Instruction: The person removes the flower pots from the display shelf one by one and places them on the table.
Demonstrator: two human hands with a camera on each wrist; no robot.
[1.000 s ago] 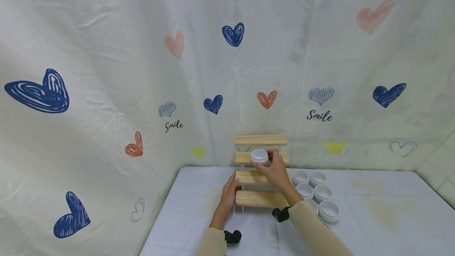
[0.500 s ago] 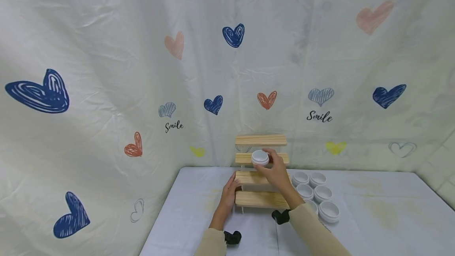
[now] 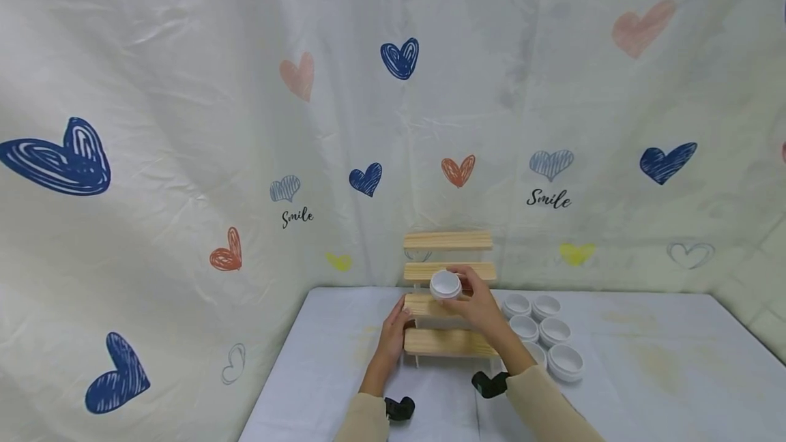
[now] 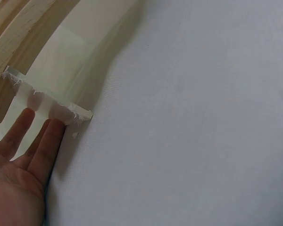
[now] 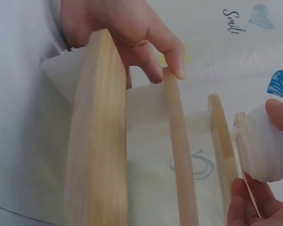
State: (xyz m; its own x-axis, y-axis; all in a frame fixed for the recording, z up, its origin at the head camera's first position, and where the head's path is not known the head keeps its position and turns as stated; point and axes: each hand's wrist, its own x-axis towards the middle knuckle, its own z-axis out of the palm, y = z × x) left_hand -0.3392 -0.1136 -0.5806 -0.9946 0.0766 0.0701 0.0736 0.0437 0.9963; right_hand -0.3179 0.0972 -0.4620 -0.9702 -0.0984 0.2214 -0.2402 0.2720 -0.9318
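My right hand [image 3: 482, 305] pinches a small round white jar [image 3: 445, 283] between thumb and fingers. The jar hovers before the stand's middle shelves, and in the right wrist view [image 5: 264, 143] it appears close by the plank edges. A stepped wooden display stand [image 3: 451, 342] has pale planks on white side supports. At its left side, my left hand [image 3: 393, 334] holds the end of the second plank from the bottom. One fingertip [image 5: 180, 71] lies on that plank in the right wrist view. In the left wrist view, other fingers [image 4: 49, 146] touch the white side support [image 4: 47, 101].
Several matching white jars [image 3: 565, 361] stand grouped on the white-covered table [image 3: 638, 374], just right of the stand. A white curtain [image 3: 184, 155] printed with hearts hangs behind and to the left. Dark wrist cameras [image 3: 489, 384] are strapped on both wrists.
My right hand has lowered the jar slightly, from in front of the third plank toward the second. The left hand keeps its place on the stand. The head view has shifted a little.
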